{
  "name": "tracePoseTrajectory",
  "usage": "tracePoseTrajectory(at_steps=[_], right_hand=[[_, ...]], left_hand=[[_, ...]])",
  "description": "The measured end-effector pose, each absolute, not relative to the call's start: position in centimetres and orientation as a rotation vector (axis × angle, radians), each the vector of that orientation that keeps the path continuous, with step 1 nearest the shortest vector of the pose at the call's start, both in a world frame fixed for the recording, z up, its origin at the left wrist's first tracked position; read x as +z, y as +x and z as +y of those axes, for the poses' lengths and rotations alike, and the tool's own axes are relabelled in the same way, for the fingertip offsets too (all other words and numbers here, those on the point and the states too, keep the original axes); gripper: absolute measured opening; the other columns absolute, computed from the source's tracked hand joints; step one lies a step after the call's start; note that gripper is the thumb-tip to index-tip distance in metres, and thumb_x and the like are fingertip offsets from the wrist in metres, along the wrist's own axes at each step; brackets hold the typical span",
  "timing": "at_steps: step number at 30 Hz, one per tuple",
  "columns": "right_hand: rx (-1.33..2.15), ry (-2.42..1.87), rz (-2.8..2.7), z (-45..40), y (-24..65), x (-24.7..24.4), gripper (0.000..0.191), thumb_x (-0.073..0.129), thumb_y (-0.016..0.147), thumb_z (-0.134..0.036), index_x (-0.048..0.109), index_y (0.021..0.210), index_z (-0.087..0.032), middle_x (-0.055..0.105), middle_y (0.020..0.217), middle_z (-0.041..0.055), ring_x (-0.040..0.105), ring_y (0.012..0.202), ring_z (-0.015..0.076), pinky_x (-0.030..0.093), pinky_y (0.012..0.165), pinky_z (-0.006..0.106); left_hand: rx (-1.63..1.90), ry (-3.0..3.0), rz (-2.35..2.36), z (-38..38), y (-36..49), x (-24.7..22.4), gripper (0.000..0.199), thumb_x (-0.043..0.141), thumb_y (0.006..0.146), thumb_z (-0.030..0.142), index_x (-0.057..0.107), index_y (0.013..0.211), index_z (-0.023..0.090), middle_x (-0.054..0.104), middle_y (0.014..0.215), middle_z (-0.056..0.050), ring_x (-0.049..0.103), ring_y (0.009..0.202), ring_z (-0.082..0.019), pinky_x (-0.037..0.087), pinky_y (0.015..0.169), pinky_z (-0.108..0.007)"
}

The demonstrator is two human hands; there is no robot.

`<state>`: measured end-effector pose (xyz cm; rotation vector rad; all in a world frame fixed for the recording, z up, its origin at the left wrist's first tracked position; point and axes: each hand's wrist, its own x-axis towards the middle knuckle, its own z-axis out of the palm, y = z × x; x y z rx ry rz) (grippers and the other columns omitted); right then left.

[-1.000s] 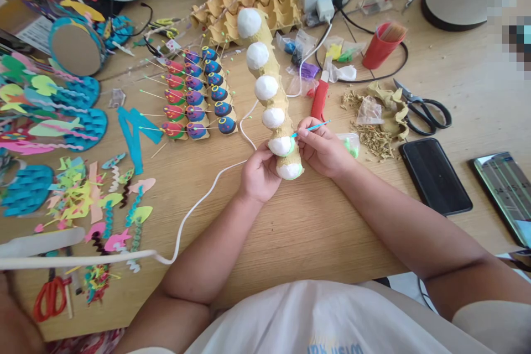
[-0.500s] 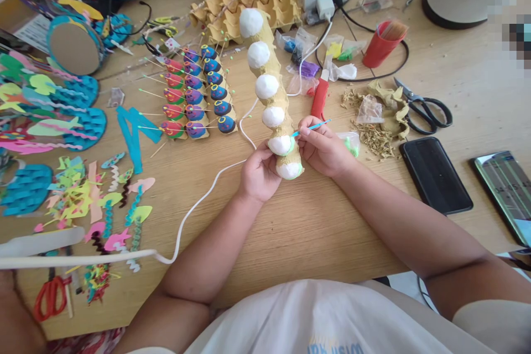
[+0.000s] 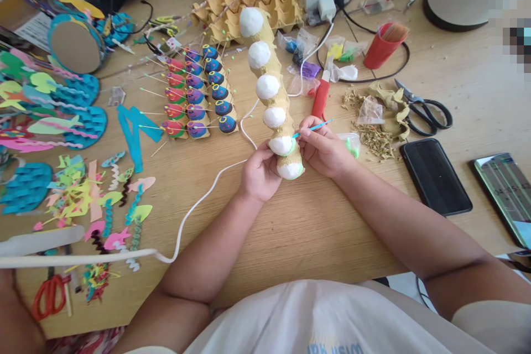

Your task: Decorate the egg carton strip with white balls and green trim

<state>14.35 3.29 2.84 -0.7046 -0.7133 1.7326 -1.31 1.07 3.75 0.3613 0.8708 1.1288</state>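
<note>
A strip of egg carton (image 3: 276,100) with several white domes rises from my hands, its near end lowest in view. My left hand (image 3: 260,174) grips the near end from the left, thumb beside the lower domes. Between the thumb and fingers of my right hand (image 3: 322,146) is a thin blue tool (image 3: 317,126); its tip touches the right side of the second-nearest dome (image 3: 282,145). Green material edges that dome and the nearest dome (image 3: 290,170). A small bag of green clay (image 3: 352,145) lies just right of my right hand.
Painted carton cones (image 3: 194,97) with pins stand left of the strip. A white cable (image 3: 194,204) crosses the table. Right are black scissors (image 3: 427,110), a phone (image 3: 435,176), a red cup (image 3: 384,47) and a red cutter (image 3: 320,100). Paper pieces (image 3: 74,193) cover the left.
</note>
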Motion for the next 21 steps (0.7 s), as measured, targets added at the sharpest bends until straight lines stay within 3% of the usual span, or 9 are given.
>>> tracePoseTrajectory(at_steps=[7, 14, 21], right_hand=[[1.748, -0.731, -0.689, 3.31, 14.44, 2.84, 0.043, 0.093, 0.071, -0.044, 0.057, 0.082, -0.025, 0.061, 0.071, -0.0061, 0.055, 0.065, 0.0101, 0.045, 0.063, 0.023], [1.74, -0.724, -0.691, 3.48, 14.44, 2.62, 0.043, 0.095, 0.069, -0.044, 0.059, 0.082, -0.024, 0.066, 0.074, -0.0046, 0.057, 0.068, 0.0103, 0.048, 0.065, 0.023], [1.678, -0.747, -0.774, 3.47, 14.38, 2.42, 0.042, 0.094, 0.071, -0.044, 0.06, 0.082, -0.023, 0.066, 0.077, -0.0042, 0.054, 0.067, 0.0095, 0.049, 0.064, 0.023]], left_hand=[[1.114, 0.356, 0.886, 1.02, -1.37, 3.68, 0.015, 0.059, 0.082, 0.019, 0.069, 0.092, 0.021, 0.075, 0.087, -0.001, 0.073, 0.084, -0.017, 0.058, 0.089, -0.032], [1.124, 0.336, 0.826, 1.15, -1.44, 3.67, 0.03, 0.056, 0.084, 0.017, 0.072, 0.11, 0.021, 0.078, 0.091, -0.001, 0.074, 0.084, -0.017, 0.058, 0.084, -0.029], [1.135, 0.321, 0.851, 1.38, -1.48, 3.67, 0.032, 0.055, 0.089, 0.02, 0.072, 0.116, 0.023, 0.077, 0.088, -0.001, 0.073, 0.083, -0.017, 0.057, 0.083, -0.029]])
